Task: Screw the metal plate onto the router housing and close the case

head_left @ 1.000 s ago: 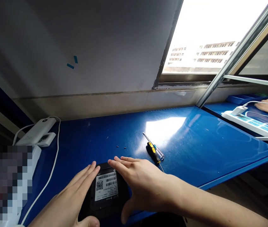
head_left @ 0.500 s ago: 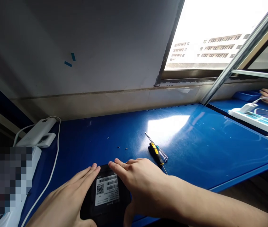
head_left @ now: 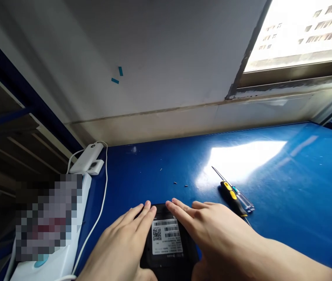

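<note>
The black device [head_left: 171, 269] was nearest, label [head_left: 167, 238] upward, over the near part of the worktop [head_left: 294, 195]. The left hand [head_left: 119, 242] gripped its left side and the right hand [head_left: 221, 230] its right, fingers stretched to the far edge. Holding it well seemed to call for even force from both sides, fingertips on the rim, so that it would not tilt. Beyond the right hand lay a yellow-and-black screwdriver [head_left: 230, 193] beside a clear-handled one [head_left: 244, 201]; two small screws [head_left: 180, 184] lay ahead, best left undisturbed, as they could easily roll.
</note>
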`<state>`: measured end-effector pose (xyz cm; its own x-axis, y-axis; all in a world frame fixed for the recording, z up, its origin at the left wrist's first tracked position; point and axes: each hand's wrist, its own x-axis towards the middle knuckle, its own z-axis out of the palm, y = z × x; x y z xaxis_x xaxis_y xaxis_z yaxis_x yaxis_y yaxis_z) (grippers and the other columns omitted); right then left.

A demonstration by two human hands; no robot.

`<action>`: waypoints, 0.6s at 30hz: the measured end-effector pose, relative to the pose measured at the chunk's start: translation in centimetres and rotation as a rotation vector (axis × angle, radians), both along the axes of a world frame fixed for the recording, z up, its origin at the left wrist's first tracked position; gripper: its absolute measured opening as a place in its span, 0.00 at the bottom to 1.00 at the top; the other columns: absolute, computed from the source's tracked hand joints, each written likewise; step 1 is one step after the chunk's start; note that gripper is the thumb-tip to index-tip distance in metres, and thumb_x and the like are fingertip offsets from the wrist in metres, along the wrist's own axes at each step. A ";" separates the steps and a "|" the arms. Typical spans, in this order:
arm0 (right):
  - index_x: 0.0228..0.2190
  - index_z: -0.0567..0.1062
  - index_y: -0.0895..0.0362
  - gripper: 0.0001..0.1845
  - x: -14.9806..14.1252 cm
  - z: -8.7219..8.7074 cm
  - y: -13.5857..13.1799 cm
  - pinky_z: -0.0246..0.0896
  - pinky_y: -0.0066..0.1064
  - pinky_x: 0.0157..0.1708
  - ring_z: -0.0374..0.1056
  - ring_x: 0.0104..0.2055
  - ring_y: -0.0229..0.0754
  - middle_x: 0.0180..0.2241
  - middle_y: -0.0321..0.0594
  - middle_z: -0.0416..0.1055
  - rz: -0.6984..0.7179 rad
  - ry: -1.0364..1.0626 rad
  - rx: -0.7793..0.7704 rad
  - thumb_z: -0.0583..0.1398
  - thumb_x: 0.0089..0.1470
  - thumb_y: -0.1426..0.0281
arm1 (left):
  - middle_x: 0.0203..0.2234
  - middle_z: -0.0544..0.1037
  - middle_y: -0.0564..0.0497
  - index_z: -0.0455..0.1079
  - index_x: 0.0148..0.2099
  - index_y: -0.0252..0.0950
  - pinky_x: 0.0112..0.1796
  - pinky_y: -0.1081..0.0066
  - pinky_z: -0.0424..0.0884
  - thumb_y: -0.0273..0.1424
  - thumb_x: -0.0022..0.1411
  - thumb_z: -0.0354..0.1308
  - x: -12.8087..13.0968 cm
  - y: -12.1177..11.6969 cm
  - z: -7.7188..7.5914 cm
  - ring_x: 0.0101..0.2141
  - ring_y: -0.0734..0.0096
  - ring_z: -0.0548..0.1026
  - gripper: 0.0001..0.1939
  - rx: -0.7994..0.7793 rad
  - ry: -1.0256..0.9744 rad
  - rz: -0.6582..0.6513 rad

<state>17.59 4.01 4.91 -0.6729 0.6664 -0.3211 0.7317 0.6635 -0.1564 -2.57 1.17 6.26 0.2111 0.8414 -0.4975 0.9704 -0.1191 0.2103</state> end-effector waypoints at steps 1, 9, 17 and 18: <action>0.71 0.58 0.64 0.70 0.1 -0.4 -0.1 0.80 0.49 0.44 0.81 0.47 0.67 0.65 0.66 0.66 0.010 0.019 0.032 0.79 0.32 0.61 | 0.73 0.53 0.52 0.55 0.75 0.39 0.68 0.63 0.57 0.24 0.41 0.63 -0.1 0.0 -0.1 0.72 0.58 0.55 0.56 0.013 -0.008 -0.007; 0.68 0.64 0.58 0.57 1.0 -3.4 -0.5 0.78 0.42 0.37 0.82 0.42 0.61 0.60 0.61 0.74 0.046 0.240 0.226 0.74 0.39 0.58 | 0.71 0.56 0.49 0.58 0.74 0.42 0.66 0.57 0.64 0.23 0.45 0.64 -1.5 0.2 -2.4 0.70 0.52 0.61 0.52 0.086 -0.085 -0.099; 0.64 0.70 0.56 0.44 0.8 -3.3 -0.3 0.79 0.41 0.32 0.83 0.35 0.57 0.57 0.58 0.77 0.064 0.257 0.321 0.70 0.45 0.67 | 0.70 0.57 0.49 0.58 0.74 0.45 0.63 0.52 0.68 0.24 0.51 0.64 -2.1 0.2 -3.1 0.69 0.48 0.62 0.49 0.144 -0.103 -0.162; 0.64 0.70 0.58 0.46 0.7 -3.1 -0.2 0.79 0.43 0.32 0.83 0.35 0.58 0.58 0.60 0.76 0.077 0.245 0.305 0.72 0.43 0.65 | 0.70 0.58 0.49 0.59 0.74 0.45 0.63 0.52 0.68 0.24 0.50 0.65 -2.0 0.2 -3.0 0.69 0.48 0.62 0.49 0.139 -0.109 -0.150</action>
